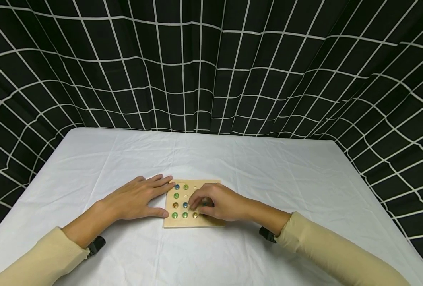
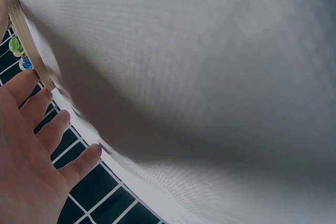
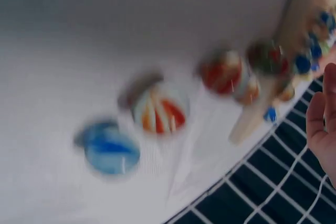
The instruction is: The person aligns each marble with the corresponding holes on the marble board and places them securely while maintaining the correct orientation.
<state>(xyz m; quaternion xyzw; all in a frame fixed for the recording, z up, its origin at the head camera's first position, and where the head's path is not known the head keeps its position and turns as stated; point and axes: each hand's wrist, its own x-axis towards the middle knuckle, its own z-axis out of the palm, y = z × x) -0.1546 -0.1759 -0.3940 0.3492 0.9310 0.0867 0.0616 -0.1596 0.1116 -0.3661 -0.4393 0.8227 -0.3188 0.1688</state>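
A pale square wooden board [image 1: 211, 224] lies on the table, with glass marbles in several of its holes. My left hand [image 1: 136, 198] lies with spread fingers along the board's left side, thumb at the lower left edge and fingertips by the upper left corner. My right hand [image 1: 224, 201] is over the board's right half, fingers bent down and fingertips close to a blue marble [image 1: 185, 205]. I cannot tell whether a marble is between them. An amber marble [image 1: 195, 215] sits just below the thumb. The right hand hides much of the board's right side.
Loose marbles lie on the white cloth beside the board in the right wrist view, among them a blue marble [image 3: 111, 149] and a red-and-white marble [image 3: 160, 109]. A black curtain [image 1: 211, 67] with white grid lines stands behind the white-covered table [image 1: 268, 171].
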